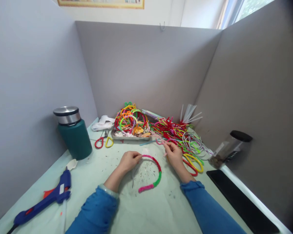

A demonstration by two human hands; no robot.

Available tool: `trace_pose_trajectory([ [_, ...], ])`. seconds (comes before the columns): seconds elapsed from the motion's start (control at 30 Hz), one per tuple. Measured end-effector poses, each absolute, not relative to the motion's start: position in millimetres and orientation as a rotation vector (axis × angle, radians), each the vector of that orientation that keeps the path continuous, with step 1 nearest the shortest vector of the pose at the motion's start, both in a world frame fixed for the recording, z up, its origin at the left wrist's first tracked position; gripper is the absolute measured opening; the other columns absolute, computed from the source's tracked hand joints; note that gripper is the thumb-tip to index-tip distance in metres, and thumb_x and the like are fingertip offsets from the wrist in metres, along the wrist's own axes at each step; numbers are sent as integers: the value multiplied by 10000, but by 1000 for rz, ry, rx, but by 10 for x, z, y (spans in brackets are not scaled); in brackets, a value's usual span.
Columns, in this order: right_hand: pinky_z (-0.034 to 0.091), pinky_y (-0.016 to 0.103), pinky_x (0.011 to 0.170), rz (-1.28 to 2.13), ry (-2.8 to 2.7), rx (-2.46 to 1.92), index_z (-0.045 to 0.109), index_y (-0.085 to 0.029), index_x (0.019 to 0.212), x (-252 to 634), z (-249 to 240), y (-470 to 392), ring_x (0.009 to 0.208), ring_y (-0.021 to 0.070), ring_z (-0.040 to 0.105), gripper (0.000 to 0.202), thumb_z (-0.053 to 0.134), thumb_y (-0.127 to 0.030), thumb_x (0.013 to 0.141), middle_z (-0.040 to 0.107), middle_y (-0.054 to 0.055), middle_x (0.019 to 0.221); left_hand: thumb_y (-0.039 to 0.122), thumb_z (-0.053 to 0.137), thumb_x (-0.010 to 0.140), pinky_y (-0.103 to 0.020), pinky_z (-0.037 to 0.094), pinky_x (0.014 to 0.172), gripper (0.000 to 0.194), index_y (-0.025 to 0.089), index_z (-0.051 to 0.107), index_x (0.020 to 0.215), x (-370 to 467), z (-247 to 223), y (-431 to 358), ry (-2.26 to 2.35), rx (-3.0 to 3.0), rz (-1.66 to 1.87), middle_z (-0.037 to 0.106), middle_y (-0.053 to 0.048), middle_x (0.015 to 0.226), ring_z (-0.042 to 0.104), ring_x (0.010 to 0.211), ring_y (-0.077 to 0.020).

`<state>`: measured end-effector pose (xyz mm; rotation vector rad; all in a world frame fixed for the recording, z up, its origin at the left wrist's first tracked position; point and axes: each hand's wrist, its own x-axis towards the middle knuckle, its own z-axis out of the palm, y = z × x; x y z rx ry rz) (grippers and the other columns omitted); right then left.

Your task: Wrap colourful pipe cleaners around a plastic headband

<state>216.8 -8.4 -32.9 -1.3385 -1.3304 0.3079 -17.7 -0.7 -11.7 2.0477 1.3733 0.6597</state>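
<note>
Blue sleeves (96, 206) up front, left fingers (138, 157) pinching one end of the fuzzy arc (159, 166) on the bench (166, 213), and honestly the pink strand (159, 142) right fingers (170, 146) seemingly pinch could snag in that tangled pile (169, 127).

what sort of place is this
Probably a craft workspace: a table walled in by grey panels, with a glue gun on the left and a pile of colourful pipe cleaners toward the back right.

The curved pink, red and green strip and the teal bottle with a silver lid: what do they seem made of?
Curved strip: probably chenille, given its matte, fuzzy surface; any core is hidden. Teal bottle: perhaps painted metal or plastic, smooth and dull; silver lid: likely steel, given its grey reflections.
</note>
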Motion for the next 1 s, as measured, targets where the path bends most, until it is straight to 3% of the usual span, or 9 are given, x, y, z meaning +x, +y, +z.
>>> trace_pose_trajectory([
  [0.2, 391, 258, 594, 70, -1226, -1486, 651, -141, 835, 2359, -236, -116, 612, 166, 548, 381, 457, -469, 822, 637, 45, 680, 406, 459, 767, -238, 325, 576, 358, 174, 731, 783, -172, -117, -19, 1363, 2087, 646, 670, -35, 663, 542, 621, -154],
  [0.47, 361, 259, 635, -125, -1667, -1826, 694, -217, 833, 2385, -105, 71, 755, 177, 582, 286, 443, -353, 852, 677, 56, 849, 409, 473, 766, -232, 325, 582, 344, 192, 736, 813, -167, -112, -26, 1368, 2111, 610, 703, -43, 746, 567, 663, -162],
  [0.7, 348, 274, 625, -169, -1727, -1975, 697, -163, 684, 2274, -165, 417, 756, 203, 561, 141, 584, -220, 745, 637, 111, 775, 397, 472, 781, -227, 321, 581, 328, 202, 734, 813, -173, -106, -37, 1365, 2147, 593, 711, -41, 778, 575, 674, -157],
  [0.87, 342, 260, 593, -160, -1704, -1929, 731, -217, 785, 2400, -20, 531, 747, 179, 565, 206, 535, -279, 785, 643, 84, 872, 387, 481, 782, -242, 330, 597, 315, 208, 736, 828, -167, -91, -47, 1377, 2170, 598, 716, -48, 801, 590, 690, -166],
  [1.0, 343, 254, 553, 17, -1656, -1762, 730, -198, 755, 2496, 274, 621, 642, 165, 565, 228, 548, -336, 758, 672, 48, 737, 388, 492, 777, -244, 350, 625, 312, 210, 735, 856, -169, -81, -55, 1368, 2165, 606, 718, -57, 851, 602, 731, -176],
])
